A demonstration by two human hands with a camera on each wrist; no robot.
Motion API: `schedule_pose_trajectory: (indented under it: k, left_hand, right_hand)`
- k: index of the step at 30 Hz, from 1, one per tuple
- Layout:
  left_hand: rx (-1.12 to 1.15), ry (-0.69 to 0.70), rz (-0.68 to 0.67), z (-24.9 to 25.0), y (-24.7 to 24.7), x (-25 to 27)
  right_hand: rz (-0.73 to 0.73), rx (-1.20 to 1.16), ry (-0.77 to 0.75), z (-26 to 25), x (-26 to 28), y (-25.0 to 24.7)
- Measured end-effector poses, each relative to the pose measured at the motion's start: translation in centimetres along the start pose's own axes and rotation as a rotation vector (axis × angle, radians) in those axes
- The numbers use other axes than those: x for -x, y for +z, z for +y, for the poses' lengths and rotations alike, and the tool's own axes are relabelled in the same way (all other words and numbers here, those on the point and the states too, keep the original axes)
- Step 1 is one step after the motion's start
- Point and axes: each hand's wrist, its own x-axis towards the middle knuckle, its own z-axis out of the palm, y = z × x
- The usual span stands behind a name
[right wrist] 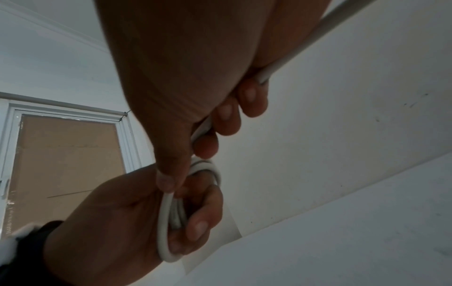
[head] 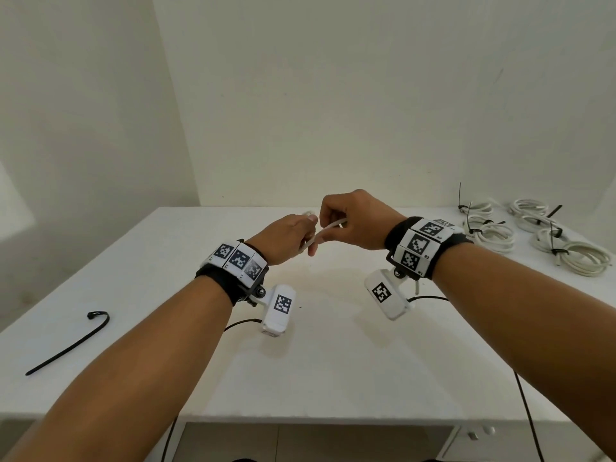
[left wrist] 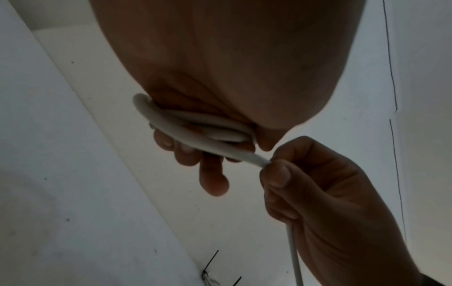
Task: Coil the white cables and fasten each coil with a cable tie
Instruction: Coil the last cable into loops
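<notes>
Both hands are raised above the middle of the white table (head: 333,361). My left hand (head: 290,236) grips a small coil of white cable (left wrist: 190,131), its loops lying across the palm under curled fingers (right wrist: 195,222). My right hand (head: 350,221) pinches the same cable (head: 328,230) between thumb and fingers just beside the coil. The free length (left wrist: 294,261) runs on through the right fist and hangs down. A loose black cable tie (head: 70,341) lies on the table at the near left.
Several white cable coils (head: 533,235) fastened with black ties lie at the table's far right. White walls (head: 333,95) close off the back and left. Thin black camera leads (head: 526,411) hang over the table's front edge. A window frame (right wrist: 68,154) shows in the right wrist view.
</notes>
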Motion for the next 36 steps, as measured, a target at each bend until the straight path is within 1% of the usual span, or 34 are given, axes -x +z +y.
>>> schedule_pose_trajectory:
  k: [6,9,11,14,17,19,22,26,30,33,36]
  left_hand:
    - [0.033,-0.073,0.000,0.0,0.2,0.4]
    - [0.046,-0.088,-0.044,0.2,0.4,0.6]
    - [0.177,-0.093,-0.057,0.5,0.7,0.7]
    - [0.413,-0.140,-0.062,0.9,1.3,1.1]
    - [0.643,-0.167,-0.115,0.7,1.6,1.5]
    - [0.745,-0.145,-0.149,0.8,1.3,1.8]
    - [0.888,-0.074,-0.156,1.3,0.8,2.2]
    - [1.102,-0.068,-0.114,2.2,0.1,2.6]
    - [1.274,-0.063,-0.045,3.3,-0.2,2.5]
    - [1.445,0.013,0.022,3.7,-0.1,1.8]
    - [1.527,0.098,0.178,3.8,-0.1,0.8]
  right_hand:
    - [0.052,0.001,-0.068,0.2,0.1,-0.3]
    - [0.077,-0.013,-0.101,-0.1,0.0,-0.4]
    - [0.070,-0.045,-0.088,-0.1,0.0,-0.7]
    - [0.050,-0.096,-0.053,0.0,0.2,-1.0]
    - [0.027,-0.113,-0.034,0.3,0.2,-1.1]
    - [0.049,-0.147,-0.010,0.8,0.2,-1.3]
    - [0.134,-0.182,-0.005,1.5,0.0,-1.4]
    - [0.239,-0.184,-0.022,2.0,0.1,-0.4]
    - [0.256,-0.157,-0.011,1.7,0.6,1.5]
    - [0.206,-0.110,0.029,1.0,1.0,2.9]
    - [0.076,0.001,0.101,0.2,1.5,4.9]
